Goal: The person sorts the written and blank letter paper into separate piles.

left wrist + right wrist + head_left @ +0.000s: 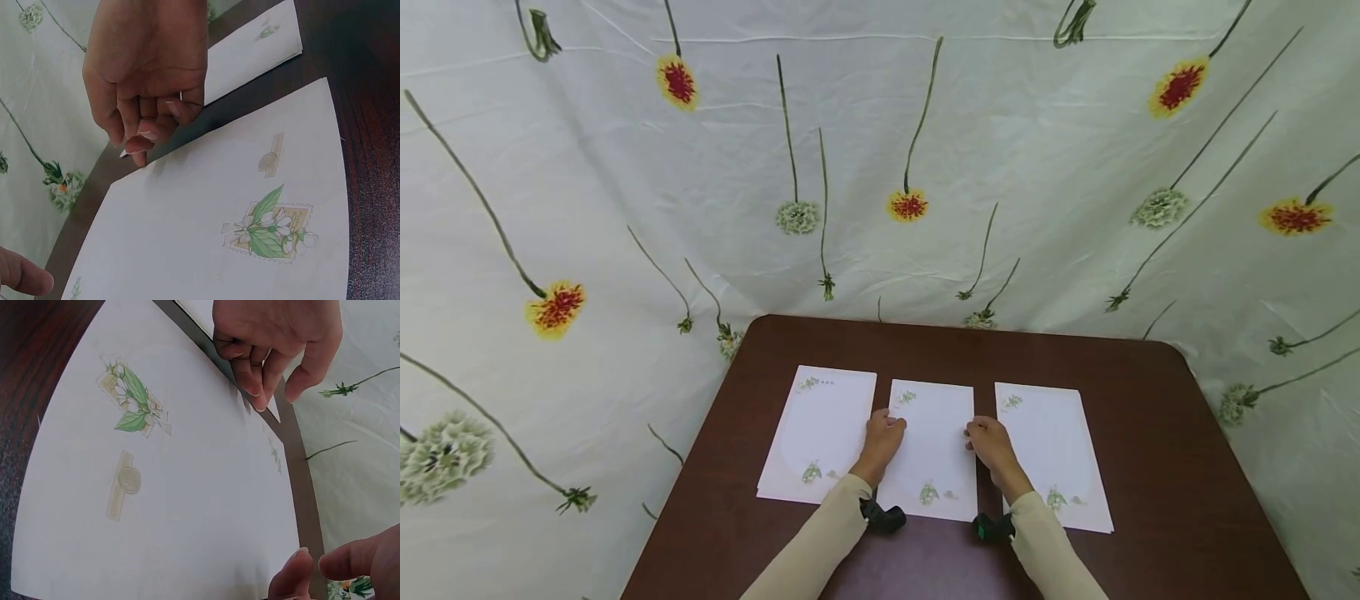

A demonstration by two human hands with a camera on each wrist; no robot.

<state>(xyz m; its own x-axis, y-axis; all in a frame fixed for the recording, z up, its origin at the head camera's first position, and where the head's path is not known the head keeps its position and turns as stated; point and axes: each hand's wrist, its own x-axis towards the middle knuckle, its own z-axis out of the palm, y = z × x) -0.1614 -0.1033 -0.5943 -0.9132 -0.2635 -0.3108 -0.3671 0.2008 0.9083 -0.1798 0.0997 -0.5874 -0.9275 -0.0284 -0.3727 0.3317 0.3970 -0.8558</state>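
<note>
Three white paper stacks or sheets with pale green floral prints lie side by side: a left one [820, 425], a middle one [931, 450] and a right one [1048, 450]. My left hand [880, 442] is at the middle paper's left long edge; its loosely bent fingertips touch that edge in the left wrist view. At the opposite long edge, my right hand [994, 446] has its fingertips on the border, thumb apart from the fingers in the right wrist view. The middle paper [206, 206] lies flat, with a leaf-and-blossom print and a beige seal print near one end.
Beneath the papers is a dark brown table [1180, 450] with rounded far corners. A white cloth [1037, 133] printed with flowers hangs behind and around it. Black devices sit at both wrists, one by the left sleeve [816, 542], one by the right sleeve [1048, 542].
</note>
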